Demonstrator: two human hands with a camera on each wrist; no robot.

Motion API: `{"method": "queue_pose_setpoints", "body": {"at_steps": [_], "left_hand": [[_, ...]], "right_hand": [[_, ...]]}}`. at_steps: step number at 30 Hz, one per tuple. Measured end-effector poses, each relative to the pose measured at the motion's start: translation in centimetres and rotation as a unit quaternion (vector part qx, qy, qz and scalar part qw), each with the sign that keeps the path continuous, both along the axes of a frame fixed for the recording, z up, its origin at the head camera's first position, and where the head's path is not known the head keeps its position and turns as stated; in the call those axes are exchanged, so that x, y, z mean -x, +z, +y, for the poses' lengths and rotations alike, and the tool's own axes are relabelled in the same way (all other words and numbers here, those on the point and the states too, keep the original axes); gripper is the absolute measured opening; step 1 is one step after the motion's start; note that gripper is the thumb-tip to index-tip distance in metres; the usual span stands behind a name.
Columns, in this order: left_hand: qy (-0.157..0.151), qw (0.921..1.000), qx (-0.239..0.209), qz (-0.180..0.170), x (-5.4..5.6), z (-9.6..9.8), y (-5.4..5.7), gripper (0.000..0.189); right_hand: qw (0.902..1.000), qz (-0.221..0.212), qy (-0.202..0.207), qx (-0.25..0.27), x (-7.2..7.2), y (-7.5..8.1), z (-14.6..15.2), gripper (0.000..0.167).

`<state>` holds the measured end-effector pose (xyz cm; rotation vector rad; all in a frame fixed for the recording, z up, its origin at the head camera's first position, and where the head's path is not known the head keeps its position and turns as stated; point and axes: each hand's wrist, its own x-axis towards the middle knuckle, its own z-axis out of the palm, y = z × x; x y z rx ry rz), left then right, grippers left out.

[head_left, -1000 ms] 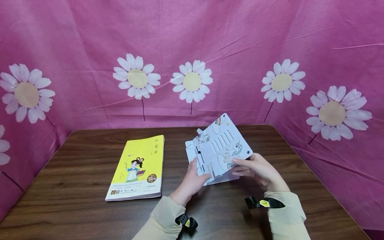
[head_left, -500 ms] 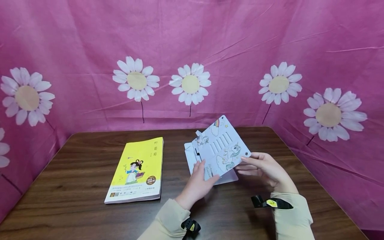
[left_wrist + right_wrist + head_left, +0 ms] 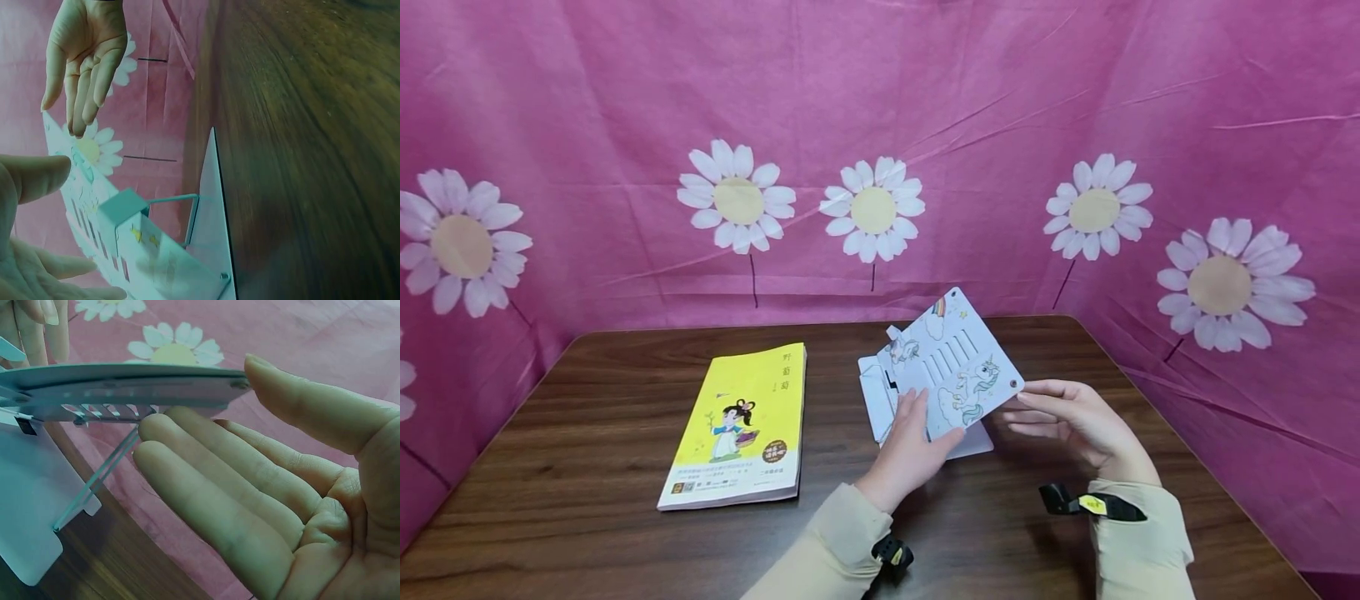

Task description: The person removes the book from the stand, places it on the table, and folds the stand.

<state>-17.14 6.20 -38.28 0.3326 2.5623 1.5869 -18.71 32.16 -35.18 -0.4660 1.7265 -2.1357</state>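
A white book stand with unicorn prints and slots sits on the table, its panel tilted up off a flat base. In the right wrist view a thin wire leg props the panel from behind. My left hand lies over the panel's lower left part, fingers extended and thumb spread. At the panel's right corner is my right hand, palm up. Its straight fingers reach under the panel while the thumb tip meets the corner.
A yellow picture-covered book lies flat to the left of the stand. The dark wooden table ends at a pink cloth printed with white daisies. Black bands circle both wrists.
My left hand has slid right and slightly up across the panel. The right hand has drawn back rightward, from overlapping the panel to its corner. The stand looks nearly unmoved.
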Motion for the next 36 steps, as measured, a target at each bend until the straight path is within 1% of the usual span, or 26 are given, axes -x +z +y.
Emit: {"method": "queue_pose_setpoints", "body": {"at_steps": [3,7,11,15,19,22,24,27,31,36], "left_hand": [[-0.008,0.9999,0.006,0.001,0.2,0.7,0.0,0.079],[-0.009,0.9998,0.013,0.007,0.2,1.6,0.0,0.082],[0.006,0.9994,0.028,0.017,0.2,2.2,0.0,0.085],[0.027,0.9973,0.063,0.029,0.4,2.7,0.0,0.086],[0.035,0.9920,0.102,0.065,0.8,2.7,0.1,0.082],[0.029,0.9866,0.131,0.093,1.1,2.4,0.2,0.080],[0.022,0.9840,0.145,0.102,1.3,2.2,0.2,0.080],[0.009,0.9826,0.150,0.109,1.4,2.0,0.3,0.079],[-0.004,0.9829,0.146,0.113,1.3,1.9,0.1,0.077],[-0.004,0.9860,0.125,0.111,1.0,1.8,0.0,0.080]], "right_hand": [[1.0000,0.003,0.005,0.008,0.1,-0.3,0.4,0.038],[0.9999,0.000,-0.010,-0.007,0.3,-0.6,0.5,0.036],[0.9996,-0.001,-0.024,-0.016,0.5,-1.0,0.7,0.036],[0.9994,-0.011,-0.034,-0.005,0.6,-1.2,0.8,0.037],[0.9986,-0.024,-0.047,-0.005,0.7,-1.3,0.8,0.036],[0.9980,-0.028,-0.056,-0.012,0.7,-1.3,0.7,0.035],[0.9977,-0.029,-0.059,-0.015,0.8,-1.3,0.7,0.035],[0.9975,-0.030,-0.061,-0.017,0.9,-1.3,0.6,0.035],[0.9977,-0.032,-0.058,-0.015,0.9,-1.4,0.5,0.035],[0.9972,-0.030,-0.065,-0.020,1.0,-1.6,0.2,0.033]]}}
